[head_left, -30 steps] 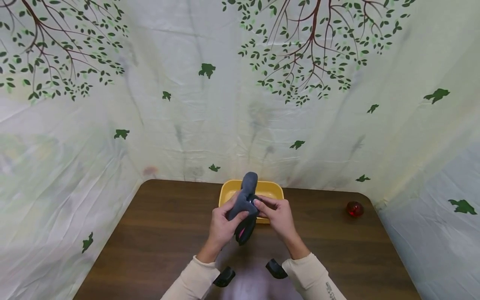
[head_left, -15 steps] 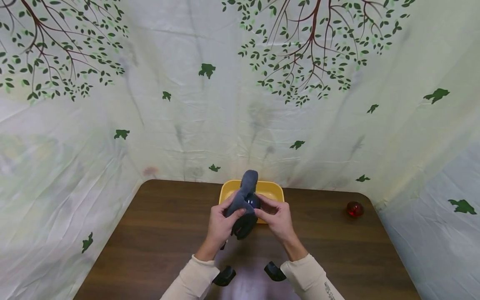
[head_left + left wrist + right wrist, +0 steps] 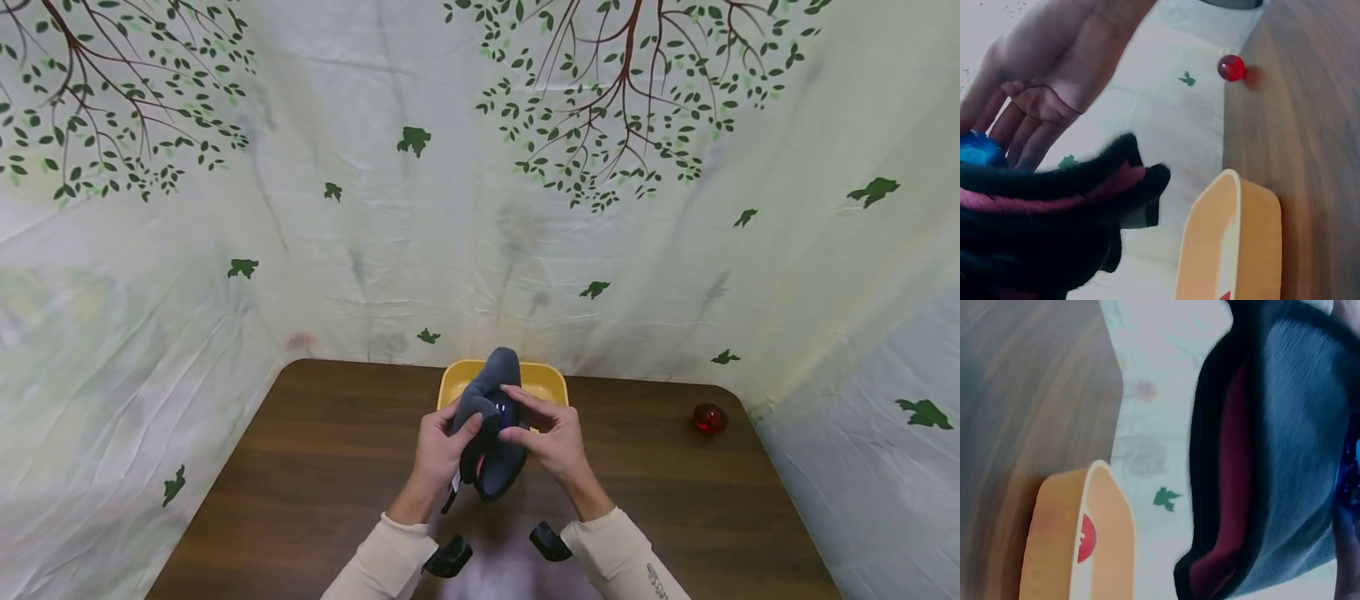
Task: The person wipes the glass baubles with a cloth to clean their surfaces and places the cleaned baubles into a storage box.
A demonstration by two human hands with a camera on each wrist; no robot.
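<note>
A piece of grey cloth (image 3: 483,379) with black edging and a pink lining hangs folded above the table; its exact kind is unclear. My left hand (image 3: 435,454) grips its left side, thumb on top. A glossy blue ball (image 3: 507,411) lies against the cloth, partly covered. My right hand (image 3: 555,437) holds this ball between the thumb and fingers from the right. In the left wrist view, the folded cloth (image 3: 1041,212) fills the lower left, with the blue ball (image 3: 980,150) at the edge. The right wrist view has the cloth (image 3: 1304,444) close up.
A yellow tray (image 3: 553,377) stands behind the hands at the table's back edge; something red and white (image 3: 1086,539) lies inside. A shiny red ball (image 3: 709,418) sits at the right of the brown table (image 3: 337,433). Behind rises a leaf-patterned cloth wall (image 3: 472,208).
The cloth has turned, its lower part swinging out and showing grey fabric. The blue ball, mostly hidden at first, shows more clearly. My right fingers have shifted to the ball's top and bottom.
</note>
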